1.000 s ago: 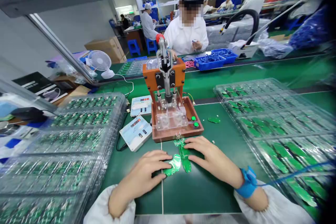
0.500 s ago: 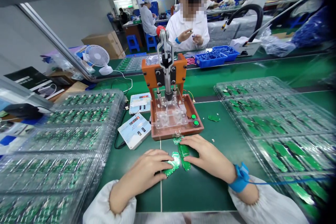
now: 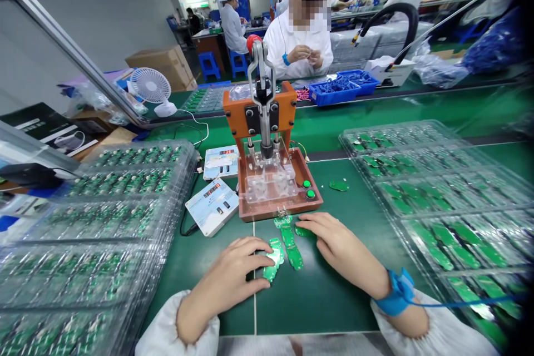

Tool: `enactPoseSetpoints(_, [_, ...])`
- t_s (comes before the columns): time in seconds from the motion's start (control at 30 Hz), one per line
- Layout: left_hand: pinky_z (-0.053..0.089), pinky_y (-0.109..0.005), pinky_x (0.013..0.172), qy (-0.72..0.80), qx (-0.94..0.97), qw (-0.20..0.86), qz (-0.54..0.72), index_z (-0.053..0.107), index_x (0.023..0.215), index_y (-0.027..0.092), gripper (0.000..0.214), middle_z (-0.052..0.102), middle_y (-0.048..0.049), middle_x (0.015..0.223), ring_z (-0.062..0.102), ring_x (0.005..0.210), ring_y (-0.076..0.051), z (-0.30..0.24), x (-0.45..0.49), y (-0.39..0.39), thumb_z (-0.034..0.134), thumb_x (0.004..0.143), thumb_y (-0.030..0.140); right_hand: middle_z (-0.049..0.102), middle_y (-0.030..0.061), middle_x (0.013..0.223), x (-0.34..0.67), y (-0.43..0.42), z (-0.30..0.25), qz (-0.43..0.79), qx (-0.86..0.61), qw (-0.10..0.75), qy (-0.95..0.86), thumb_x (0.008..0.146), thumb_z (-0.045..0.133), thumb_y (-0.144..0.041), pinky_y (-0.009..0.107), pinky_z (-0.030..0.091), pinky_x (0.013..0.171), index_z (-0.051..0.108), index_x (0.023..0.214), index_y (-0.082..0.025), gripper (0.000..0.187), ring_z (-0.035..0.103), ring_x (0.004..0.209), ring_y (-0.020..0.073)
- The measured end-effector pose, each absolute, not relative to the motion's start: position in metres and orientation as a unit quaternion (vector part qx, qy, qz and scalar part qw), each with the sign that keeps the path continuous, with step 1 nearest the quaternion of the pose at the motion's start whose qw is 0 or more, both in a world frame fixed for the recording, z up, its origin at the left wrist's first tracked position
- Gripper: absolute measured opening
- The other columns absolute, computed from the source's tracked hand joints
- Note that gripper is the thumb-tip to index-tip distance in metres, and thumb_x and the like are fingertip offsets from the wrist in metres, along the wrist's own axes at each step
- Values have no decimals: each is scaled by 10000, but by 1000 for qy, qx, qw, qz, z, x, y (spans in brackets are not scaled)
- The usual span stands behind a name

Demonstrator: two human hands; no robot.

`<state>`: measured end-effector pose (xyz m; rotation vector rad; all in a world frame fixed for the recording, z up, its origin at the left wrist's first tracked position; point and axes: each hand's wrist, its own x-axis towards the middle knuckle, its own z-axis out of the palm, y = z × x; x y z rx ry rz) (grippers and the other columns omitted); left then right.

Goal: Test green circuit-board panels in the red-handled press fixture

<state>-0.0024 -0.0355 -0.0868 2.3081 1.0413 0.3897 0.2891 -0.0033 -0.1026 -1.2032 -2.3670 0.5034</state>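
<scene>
Left hand (image 3: 225, 270) open on green circuit board (image 3: 273, 260); right hand (image 3: 344, 247) open, palm-down, beside second board (image 3: 290, 247)

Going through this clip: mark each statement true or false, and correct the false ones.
1. The left hand rests on a green circuit board. True.
2. A blue wrist strap circles the right wrist, with a blue cord running off to the right. True.
3. The right hand grips the red knob of the press. False: it lies on the green mat, away from the press.
4. The press base has two red buttons. False: the two buttons are green.
5. Clear plastic trays of boards lie on both sides of the mat. True.
</scene>
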Motion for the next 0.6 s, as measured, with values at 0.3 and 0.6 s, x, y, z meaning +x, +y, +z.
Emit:
enactPoseSetpoints(0.3, [484,-432,983,390,868,269,148,695,1088,257,241,650,-31,1255,622,1153,-264,-87,-1,-40,799,874,223,694,82,1208,285,-13,-105,137,-461,212,-851,1012,476,-150,500,600,927,665,1222,-237,296,663,1105,276])
enactPoseSetpoints(0.6, [494,-477,1044,378,879,245,157,679,1132,252,230,655,-47,1310,584,1254,-286,-89,-2,-43,757,916,244,644,115,1335,291,-25,-107,146,-492,248,-822,1014,578,-304,560,558,1046,625,1270,-214,275,613,1233,306])
